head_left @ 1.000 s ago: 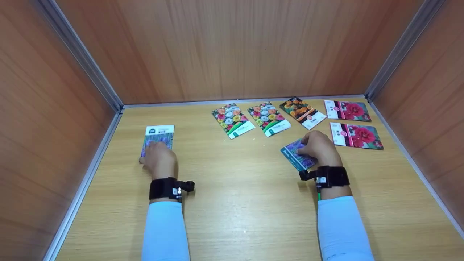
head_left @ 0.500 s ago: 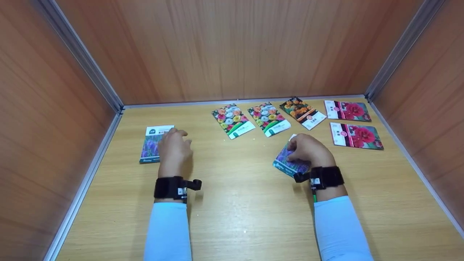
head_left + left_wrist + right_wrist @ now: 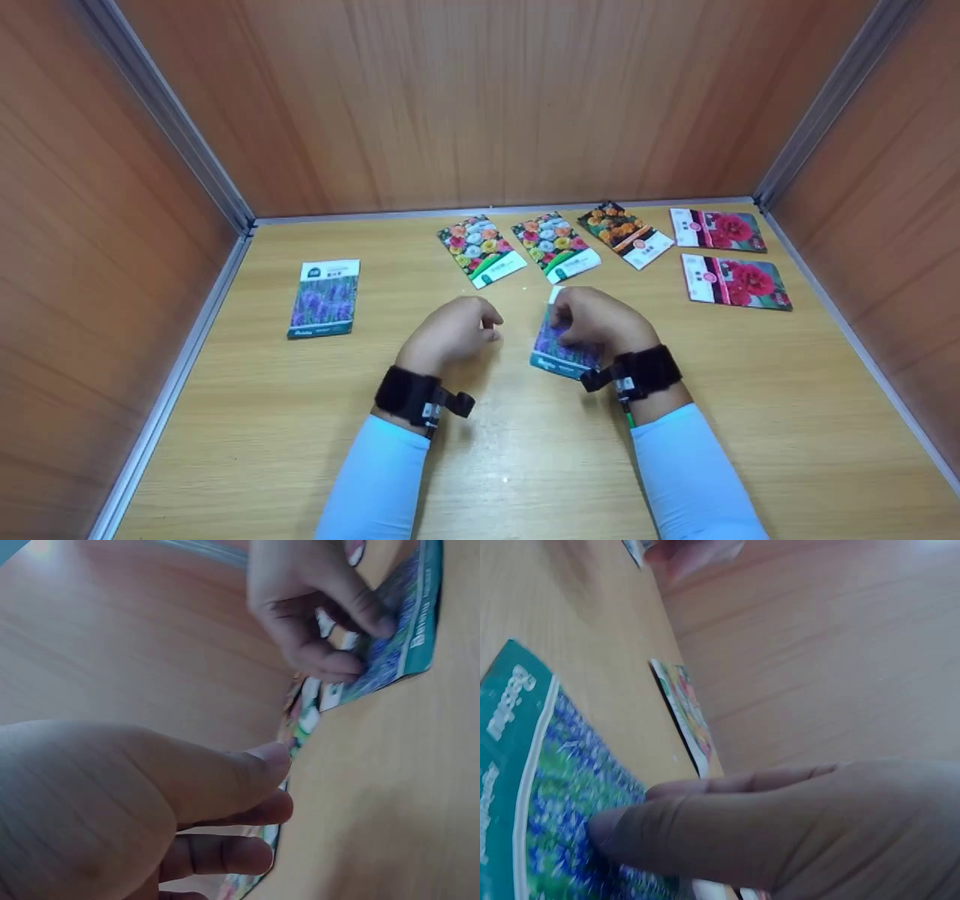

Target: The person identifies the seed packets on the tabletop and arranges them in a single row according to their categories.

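My right hand (image 3: 600,322) bends over a seed packet (image 3: 559,352) with purple flowers and a teal end band, right of the middle of the table. It grips this packet, its thumb (image 3: 675,832) lying across the printed face; the hand covers the packet's right part. To the left, my left hand (image 3: 457,330) hovers over the table with nothing in it, thumb and fingers (image 3: 217,855) loosely bent towards the right hand. A matching purple-flower packet (image 3: 324,300) lies flat at the far left, apart from both hands.
Along the back lie two packets with mixed roses, a left one (image 3: 480,247) and a right one (image 3: 555,244). Beside them is an orange-flower packet (image 3: 622,232). Two red-flower packets, an upper (image 3: 724,229) and a lower (image 3: 742,281), lie at right. Wooden walls (image 3: 487,105) enclose the table.
My left hand has let go of the far-left packet and moved right to the middle. My right hand has drawn its purple packet leftward and turned it more upright.
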Tool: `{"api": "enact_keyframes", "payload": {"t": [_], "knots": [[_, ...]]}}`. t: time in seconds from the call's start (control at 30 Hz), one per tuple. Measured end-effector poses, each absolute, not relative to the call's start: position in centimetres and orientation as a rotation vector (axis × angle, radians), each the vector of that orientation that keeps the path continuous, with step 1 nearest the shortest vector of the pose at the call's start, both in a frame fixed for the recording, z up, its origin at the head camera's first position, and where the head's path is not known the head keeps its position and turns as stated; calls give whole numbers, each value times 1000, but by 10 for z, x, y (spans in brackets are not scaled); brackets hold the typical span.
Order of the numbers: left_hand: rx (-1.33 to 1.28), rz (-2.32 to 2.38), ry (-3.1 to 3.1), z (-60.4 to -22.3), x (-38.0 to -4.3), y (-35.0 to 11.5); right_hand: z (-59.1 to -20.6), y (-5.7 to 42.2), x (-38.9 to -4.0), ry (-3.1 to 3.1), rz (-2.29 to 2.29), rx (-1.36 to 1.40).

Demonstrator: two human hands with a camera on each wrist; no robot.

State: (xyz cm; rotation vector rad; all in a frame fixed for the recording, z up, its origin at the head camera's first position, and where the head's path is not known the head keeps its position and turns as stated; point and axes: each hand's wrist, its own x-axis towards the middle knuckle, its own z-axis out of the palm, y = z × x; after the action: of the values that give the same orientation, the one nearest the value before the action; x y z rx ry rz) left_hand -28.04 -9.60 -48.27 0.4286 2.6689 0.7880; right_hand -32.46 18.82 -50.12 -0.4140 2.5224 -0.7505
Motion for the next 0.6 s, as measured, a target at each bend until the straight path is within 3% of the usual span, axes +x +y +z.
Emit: {"api": "enact_keyframes", "payload": {"t": [0.6], "knots": [[475, 690, 2656, -506, -279, -79, -508, 169, -324, 2371, -1085, -638]]}}
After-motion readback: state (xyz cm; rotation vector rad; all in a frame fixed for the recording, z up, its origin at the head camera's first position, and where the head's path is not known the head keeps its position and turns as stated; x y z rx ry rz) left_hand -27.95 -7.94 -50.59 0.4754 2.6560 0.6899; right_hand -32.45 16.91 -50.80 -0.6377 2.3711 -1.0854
